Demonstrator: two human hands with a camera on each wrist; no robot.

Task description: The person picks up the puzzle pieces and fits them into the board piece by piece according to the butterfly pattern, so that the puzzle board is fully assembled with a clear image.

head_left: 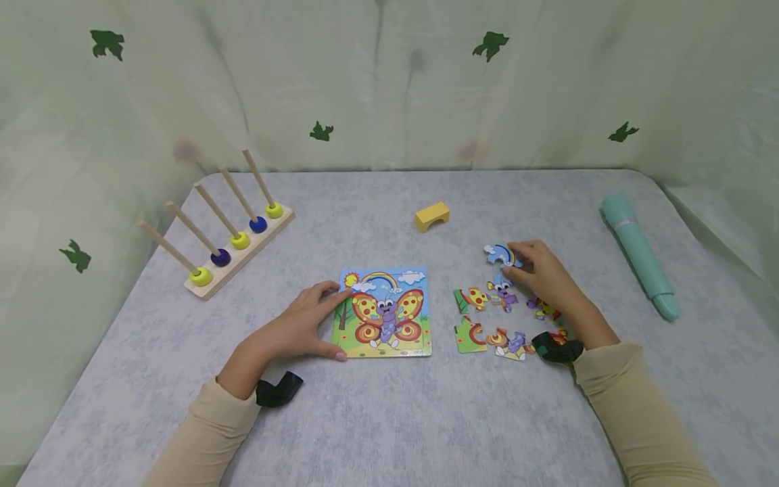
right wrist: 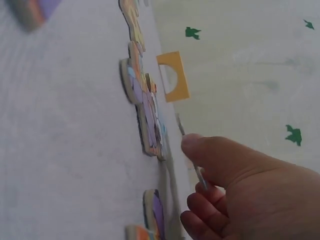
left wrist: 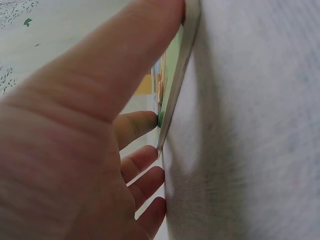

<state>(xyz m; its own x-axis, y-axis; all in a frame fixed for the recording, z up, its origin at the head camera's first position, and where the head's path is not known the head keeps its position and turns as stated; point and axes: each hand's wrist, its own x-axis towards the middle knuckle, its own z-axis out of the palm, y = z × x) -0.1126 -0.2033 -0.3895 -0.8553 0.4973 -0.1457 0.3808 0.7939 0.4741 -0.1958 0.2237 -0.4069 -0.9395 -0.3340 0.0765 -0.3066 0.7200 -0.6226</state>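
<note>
A square puzzle board (head_left: 383, 345) with a butterfly picture lies flat on the table. My left hand (head_left: 297, 323) is at its left side, the thumb at the near corner and the index finger touching near the far corner; in the left wrist view these fingers are spread along the board's edge (left wrist: 181, 75). Between thumb and fingers, my right hand (head_left: 548, 277) pinches a blue rainbow puzzle piece (head_left: 499, 254), seen thin and edge-on in the right wrist view. Below that hand lie several loose butterfly pieces (head_left: 468, 337), some partly hidden by the wrist.
A wooden peg stand (head_left: 222, 274) with yellow and blue beads is at the left. Behind the puzzle board sits a yellow arch block (head_left: 433, 215). Far right lies a folded teal umbrella-like object (head_left: 640, 253). A pale curtain (head_left: 389, 81) hangs beyond the table's back edge.
</note>
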